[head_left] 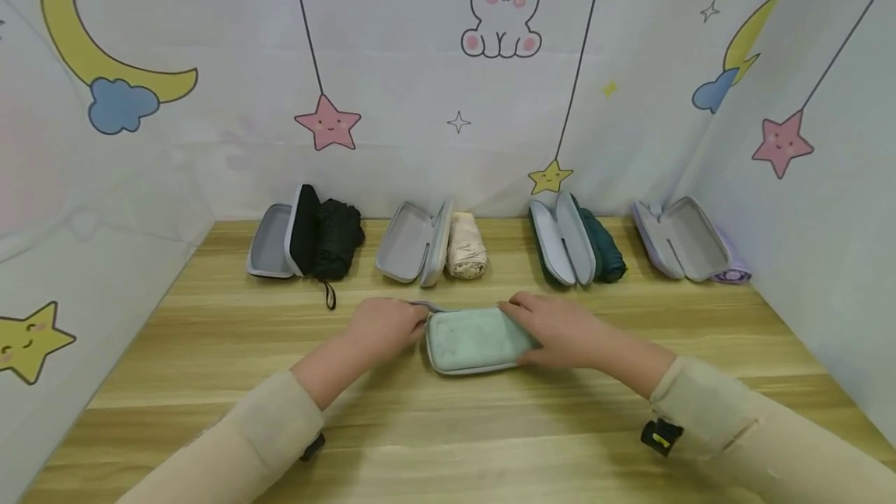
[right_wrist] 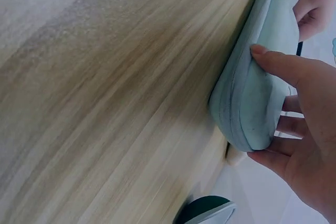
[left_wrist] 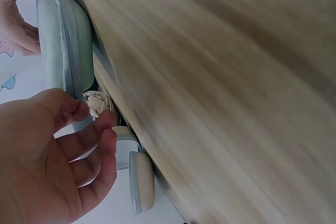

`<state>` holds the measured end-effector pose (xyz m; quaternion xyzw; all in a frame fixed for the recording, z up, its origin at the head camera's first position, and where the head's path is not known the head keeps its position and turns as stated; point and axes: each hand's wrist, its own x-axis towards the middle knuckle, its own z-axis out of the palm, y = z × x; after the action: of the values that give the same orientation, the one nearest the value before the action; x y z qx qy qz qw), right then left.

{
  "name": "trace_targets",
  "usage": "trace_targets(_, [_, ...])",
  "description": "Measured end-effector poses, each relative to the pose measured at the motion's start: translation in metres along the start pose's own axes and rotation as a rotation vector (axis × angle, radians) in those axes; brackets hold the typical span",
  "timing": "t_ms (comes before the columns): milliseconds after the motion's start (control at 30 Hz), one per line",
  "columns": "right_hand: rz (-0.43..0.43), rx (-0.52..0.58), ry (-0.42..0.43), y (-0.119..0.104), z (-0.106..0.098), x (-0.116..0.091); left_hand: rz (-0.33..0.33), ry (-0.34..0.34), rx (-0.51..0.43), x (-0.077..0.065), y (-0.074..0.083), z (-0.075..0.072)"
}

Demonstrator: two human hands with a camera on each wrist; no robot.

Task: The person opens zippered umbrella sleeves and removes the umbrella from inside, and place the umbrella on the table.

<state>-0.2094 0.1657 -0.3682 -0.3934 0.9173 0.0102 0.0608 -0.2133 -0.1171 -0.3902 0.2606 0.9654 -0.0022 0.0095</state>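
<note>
A mint-green zippered case (head_left: 476,341) lies closed on the wooden table, in front of the person. The right hand (head_left: 560,330) grips its right end, thumb on the near side and fingers over the top and far side, as the right wrist view also shows. At the left end, the left hand (head_left: 385,323) pinches the zipper pull between thumb and index finger; the pull itself is mostly hidden. In the left wrist view the other fingers of that hand are loosely bent. The zipper seam (left_wrist: 68,40) runs along the side of the case.
Along the back stand several open cases with rolled umbrellas beside them: a black case (head_left: 271,239) and black umbrella (head_left: 338,239), a beige umbrella (head_left: 467,246), a dark green umbrella (head_left: 603,247), and a lilac case (head_left: 693,236). White printed cloth walls (head_left: 420,99) enclose the table.
</note>
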Motion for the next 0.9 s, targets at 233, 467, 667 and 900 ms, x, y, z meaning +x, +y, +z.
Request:
trace_targets(233, [0.072, 0.095, -0.061, 0.008, 0.004, -0.003, 0.068, -0.091, 0.017, -0.009, 0.004, 0.000])
trace_targets(467, [0.140, 0.061, -0.070, 0.001, 0.003, -0.009, 0.102, -0.021, 0.003, -0.011, 0.014, 0.002])
trace_targets(667, [0.163, -0.002, -0.056, -0.010, 0.004, -0.009, 0.099, -0.017, -0.021, -0.009, 0.022, 0.001])
trace_targets(900, [0.225, -0.040, -0.064, -0.026, 0.003, -0.004, 0.076, -0.054, -0.037, -0.006, 0.031, 0.001])
